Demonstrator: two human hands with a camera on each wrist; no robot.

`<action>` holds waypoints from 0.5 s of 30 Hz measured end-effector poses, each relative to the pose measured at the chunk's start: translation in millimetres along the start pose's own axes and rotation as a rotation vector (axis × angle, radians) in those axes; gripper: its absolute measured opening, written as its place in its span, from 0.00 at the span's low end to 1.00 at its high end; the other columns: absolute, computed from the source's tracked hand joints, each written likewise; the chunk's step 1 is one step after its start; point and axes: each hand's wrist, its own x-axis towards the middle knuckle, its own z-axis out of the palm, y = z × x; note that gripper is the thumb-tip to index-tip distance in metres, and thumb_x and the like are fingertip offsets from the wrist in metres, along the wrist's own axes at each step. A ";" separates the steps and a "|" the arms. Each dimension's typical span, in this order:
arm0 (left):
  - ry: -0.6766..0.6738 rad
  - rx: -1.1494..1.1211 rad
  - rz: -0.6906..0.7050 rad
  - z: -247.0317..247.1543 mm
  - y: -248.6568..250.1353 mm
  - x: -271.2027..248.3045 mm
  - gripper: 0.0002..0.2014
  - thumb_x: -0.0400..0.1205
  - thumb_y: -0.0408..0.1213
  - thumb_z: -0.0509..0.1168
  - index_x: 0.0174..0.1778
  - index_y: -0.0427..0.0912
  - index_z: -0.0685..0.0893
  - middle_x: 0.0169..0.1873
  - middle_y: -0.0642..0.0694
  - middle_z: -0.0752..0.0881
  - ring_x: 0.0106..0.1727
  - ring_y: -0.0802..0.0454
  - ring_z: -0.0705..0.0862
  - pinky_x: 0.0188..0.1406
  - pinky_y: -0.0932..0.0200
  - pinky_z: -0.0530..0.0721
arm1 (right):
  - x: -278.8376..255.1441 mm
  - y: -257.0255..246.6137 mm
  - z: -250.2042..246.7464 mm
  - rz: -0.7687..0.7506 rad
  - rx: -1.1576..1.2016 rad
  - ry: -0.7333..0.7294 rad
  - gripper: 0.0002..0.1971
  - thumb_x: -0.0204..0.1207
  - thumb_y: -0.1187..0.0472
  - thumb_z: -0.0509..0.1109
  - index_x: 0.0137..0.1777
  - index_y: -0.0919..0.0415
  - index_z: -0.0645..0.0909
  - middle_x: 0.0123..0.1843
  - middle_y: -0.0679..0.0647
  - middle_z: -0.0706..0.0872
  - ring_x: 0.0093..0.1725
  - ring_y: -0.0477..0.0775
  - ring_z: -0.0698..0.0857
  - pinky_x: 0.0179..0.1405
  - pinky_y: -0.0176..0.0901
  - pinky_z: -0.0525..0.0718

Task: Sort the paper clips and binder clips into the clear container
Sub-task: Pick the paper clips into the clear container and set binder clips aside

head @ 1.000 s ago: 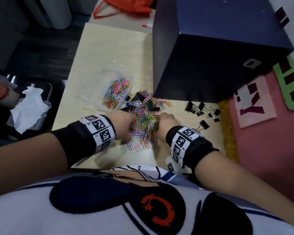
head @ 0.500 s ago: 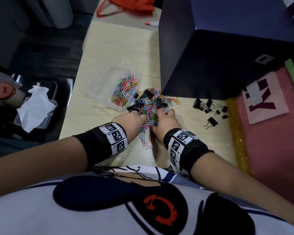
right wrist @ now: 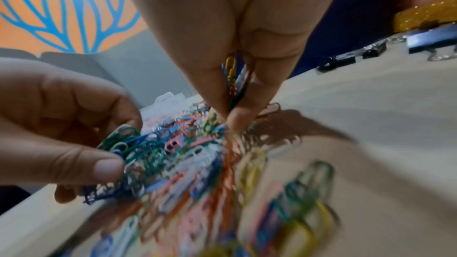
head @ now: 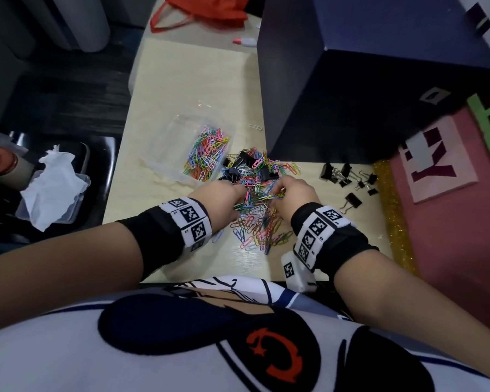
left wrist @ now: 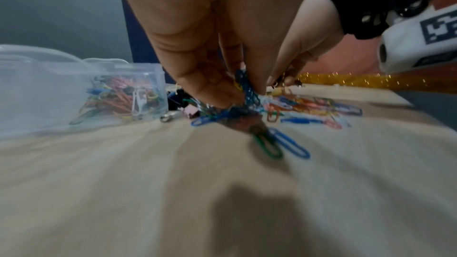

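While both wrists sit low over the near edge of the table [head: 198,89], each hand is already closed on clips. Left hand [head: 224,198] pinches a tangled bunch of paper clips, mostly blue and green, between thumb and curled fingers [right wrist: 108,169]. Right hand [head: 297,193] pinches a thin stack of them, yellow one on top, between thumb and fingertips [right wrist: 241,122]; how many it holds is hard to tell, the wrist view is blurred.

Between and just below the two hands lies the loose pile of paper clips [head: 259,227], mixed colours, spread toward the near edge. At its far side the pile mixes with several black binder clips [head: 245,165]. A second group of binder clips [head: 348,179] sits apart at the right, near a gold glitter strip [head: 391,216].

Just left of the pile's far end stands the clear container [head: 176,148], open, touching or nearly touching the mixed heap. Coloured paper clips fill its right compartment; the left part looks bare.

Farther right, a dark blue box [head: 379,89] stands on the table. One stray clip [head: 255,127] lies beside the box's left face. At the far end are a red bag [head: 207,9] and a marker [head: 245,41].
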 end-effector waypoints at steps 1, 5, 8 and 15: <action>0.031 -0.017 0.010 -2.9 -0.8 0.1 0.13 0.80 0.43 0.67 0.56 0.41 0.77 0.49 0.41 0.82 0.50 0.42 0.81 0.42 0.57 0.73 | 2.8 -3.7 -4.3 0.013 -0.042 -0.029 0.07 0.76 0.63 0.70 0.50 0.52 0.78 0.59 0.56 0.82 0.48 0.56 0.81 0.44 0.38 0.75; 0.130 -0.080 0.010 -15.7 -4.9 0.2 0.11 0.80 0.43 0.68 0.54 0.43 0.78 0.43 0.46 0.82 0.46 0.46 0.80 0.41 0.59 0.71 | 12.9 -21.6 -18.7 0.010 -0.377 -0.193 0.14 0.80 0.64 0.64 0.64 0.61 0.81 0.61 0.56 0.84 0.61 0.58 0.84 0.57 0.43 0.82; 0.182 -0.145 -0.032 -26.0 -10.7 0.7 0.12 0.79 0.43 0.69 0.53 0.43 0.78 0.39 0.49 0.79 0.42 0.48 0.77 0.40 0.59 0.71 | 18.1 -36.0 -27.3 -0.027 -0.474 -0.237 0.14 0.82 0.62 0.63 0.64 0.63 0.82 0.59 0.56 0.85 0.61 0.58 0.85 0.58 0.44 0.82; 0.327 -0.255 -0.203 -49.8 -41.4 2.8 0.14 0.77 0.45 0.72 0.53 0.42 0.80 0.38 0.47 0.81 0.40 0.47 0.76 0.40 0.59 0.73 | 30.4 -68.3 -38.9 -0.113 -0.040 -0.222 0.11 0.76 0.64 0.68 0.57 0.61 0.83 0.45 0.55 0.86 0.44 0.54 0.88 0.45 0.41 0.89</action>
